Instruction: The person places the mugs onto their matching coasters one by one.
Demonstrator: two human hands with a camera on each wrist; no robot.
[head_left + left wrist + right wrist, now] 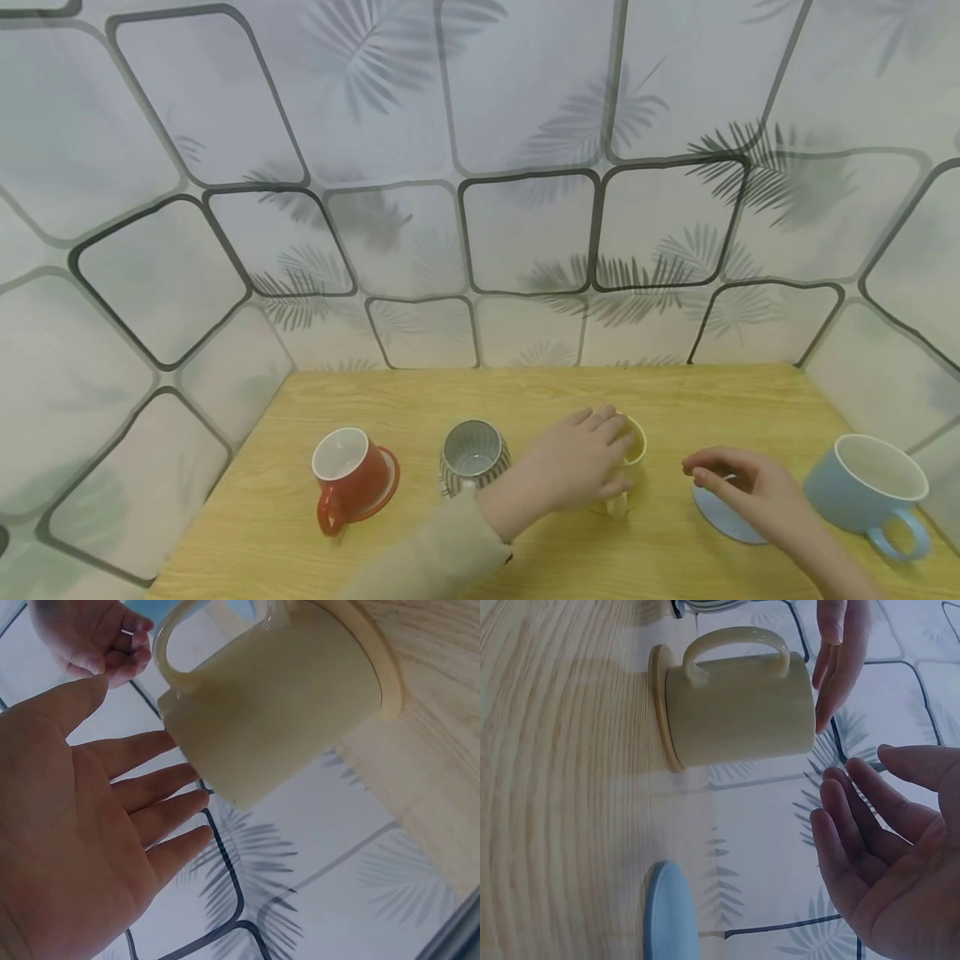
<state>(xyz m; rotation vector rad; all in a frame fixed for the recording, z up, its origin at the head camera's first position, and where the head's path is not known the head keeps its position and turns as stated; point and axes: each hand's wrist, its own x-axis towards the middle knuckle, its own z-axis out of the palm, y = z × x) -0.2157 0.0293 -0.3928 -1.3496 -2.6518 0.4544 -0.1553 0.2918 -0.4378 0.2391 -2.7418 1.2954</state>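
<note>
A cream-yellow mug (636, 454) stands upright on a matching round coaster (662, 712), its handle towards me. My left hand (573, 467) reaches across its top from the left. In the left wrist view those fingers are spread and straight, with the tips right at the rim of the mug (277, 705); nothing is gripped. Over a light blue coaster (726, 515) hovers my right hand (761, 492), its fingers loosely bent around nothing. From the right wrist view, the palm of this hand (892, 855) faces the yellow mug from a short distance.
Right of the blue coaster sits a large light blue mug (855, 487). A grey striped mug (472, 454) stands left of the yellow one. Farther left, a red mug (348, 475) rests on a red coaster (392, 483). Patterned walls (525, 233) border the wooden table (450, 392).
</note>
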